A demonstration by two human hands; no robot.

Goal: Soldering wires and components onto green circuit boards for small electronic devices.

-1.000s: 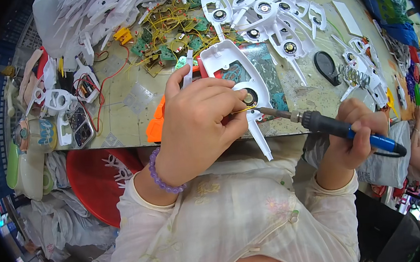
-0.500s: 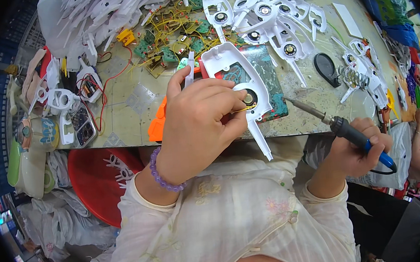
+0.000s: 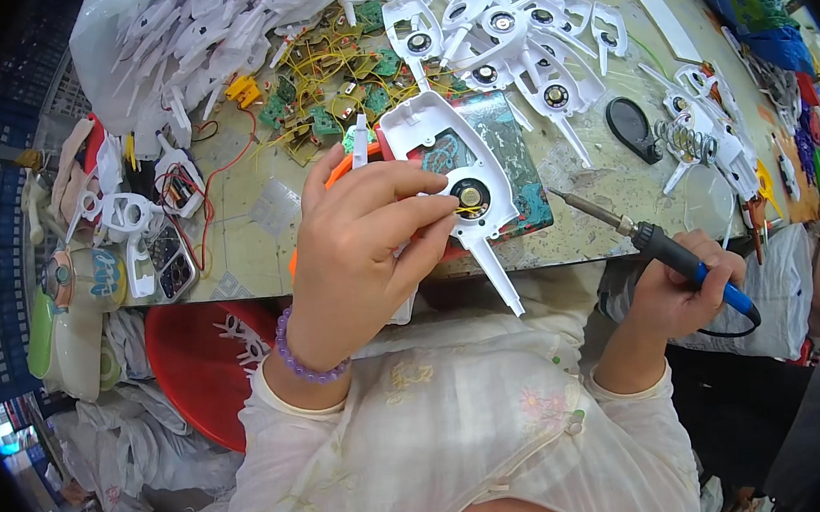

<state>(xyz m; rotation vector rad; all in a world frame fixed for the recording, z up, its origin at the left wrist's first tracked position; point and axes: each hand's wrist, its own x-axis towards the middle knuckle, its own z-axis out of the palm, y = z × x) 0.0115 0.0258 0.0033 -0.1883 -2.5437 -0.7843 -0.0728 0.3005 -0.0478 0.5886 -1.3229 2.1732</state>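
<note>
A white plastic housing half [image 3: 492, 156] with a long narrow stem lies in front of me on a teal and red patterned flat block [image 3: 529, 192]. In its round end sits a small black-rimmed speaker [image 3: 471, 195]. My left hand [image 3: 360, 236] reaches over the housing's left side, its fingertips pinching a thin yellow wire [image 3: 468, 211] at the speaker. Another white plastic part [image 3: 359, 143] sticks up behind that hand, partly hidden. My right hand [image 3: 683, 292] grips a black and blue soldering iron [image 3: 665, 245]; its tip points at the housing but stays apart from it.
Wired green circuit boards [image 3: 325, 117] are heaped behind the housing. Several speaker-fitted white housings [image 3: 507, 23] pile up at the back. A coiled iron stand [image 3: 685, 142] and a black oval lid [image 3: 630, 129] lie right. A red basin [image 3: 191, 373] stands below the table's left edge.
My left fingers have drawn back slightly left, uncovering more of the speaker. The housing and soldering iron appear a little further left, partly because the whole view has shifted.
</note>
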